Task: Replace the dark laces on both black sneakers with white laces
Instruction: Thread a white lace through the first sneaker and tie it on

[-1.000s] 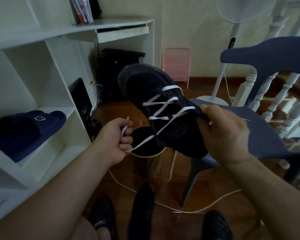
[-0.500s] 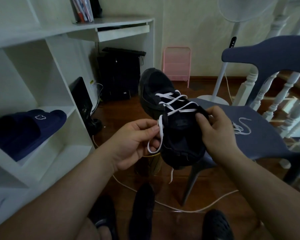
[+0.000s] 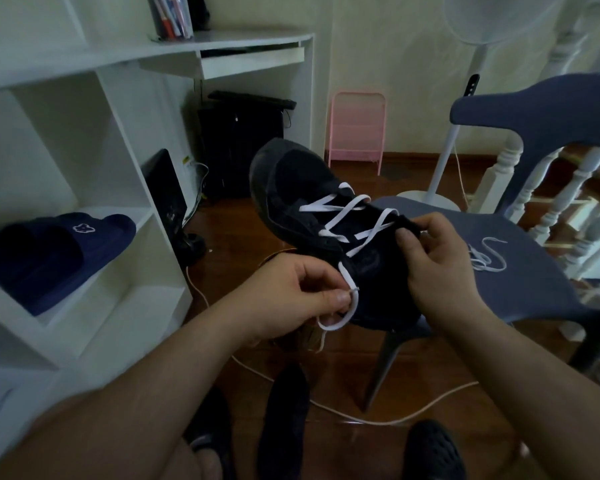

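Black sneaker (image 3: pixel 312 220), held in the air over a blue chair (image 3: pixel 520 271), has one white lace (image 3: pixel 347 220) crossed through four rows. We pinch its loose end in our left hand (image 3: pixel 291 299); our right hand (image 3: pixel 433 265) grips the tongue. We judge the next eyelet awaits threading. A second white lace (image 3: pixel 487 259) lies on the chair

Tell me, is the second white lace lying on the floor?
No, the loose white lace lies on the blue chair seat.
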### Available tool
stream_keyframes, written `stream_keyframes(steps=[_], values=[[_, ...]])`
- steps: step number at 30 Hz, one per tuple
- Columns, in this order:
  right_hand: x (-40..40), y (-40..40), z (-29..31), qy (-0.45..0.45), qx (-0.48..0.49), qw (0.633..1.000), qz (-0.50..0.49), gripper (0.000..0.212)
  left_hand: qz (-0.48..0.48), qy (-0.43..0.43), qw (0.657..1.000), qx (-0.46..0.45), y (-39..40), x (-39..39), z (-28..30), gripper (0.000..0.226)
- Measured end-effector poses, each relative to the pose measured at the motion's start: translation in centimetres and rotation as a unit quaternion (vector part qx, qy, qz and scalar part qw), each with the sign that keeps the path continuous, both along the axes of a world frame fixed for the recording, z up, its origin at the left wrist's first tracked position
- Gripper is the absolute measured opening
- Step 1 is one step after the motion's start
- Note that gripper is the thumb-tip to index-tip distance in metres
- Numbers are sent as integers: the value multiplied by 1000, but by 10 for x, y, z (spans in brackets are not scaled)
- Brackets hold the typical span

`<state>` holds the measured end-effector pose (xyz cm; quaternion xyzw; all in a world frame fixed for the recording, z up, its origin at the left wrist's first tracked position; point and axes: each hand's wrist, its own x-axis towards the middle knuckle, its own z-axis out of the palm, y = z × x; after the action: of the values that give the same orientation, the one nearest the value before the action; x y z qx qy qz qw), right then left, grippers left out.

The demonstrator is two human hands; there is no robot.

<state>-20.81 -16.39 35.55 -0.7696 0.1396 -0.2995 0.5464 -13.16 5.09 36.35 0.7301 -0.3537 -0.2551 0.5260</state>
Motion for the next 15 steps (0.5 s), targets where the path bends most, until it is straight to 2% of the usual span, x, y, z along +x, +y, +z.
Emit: stream_keyframes(steps=[4, 11, 15], values=[[0, -3, -1, -31, -53, 998, -11, 19, -62, -71, 991, 94, 2, -4, -3, 8], [0, -5, -2, -41, -84, 995, -23, 20, -71, -65, 992, 78, 3, -2, -3, 9], [-1, -7, -2, -28, -90, 994, -47, 17, -60, -100, 985, 124, 12, 10, 3, 8]])
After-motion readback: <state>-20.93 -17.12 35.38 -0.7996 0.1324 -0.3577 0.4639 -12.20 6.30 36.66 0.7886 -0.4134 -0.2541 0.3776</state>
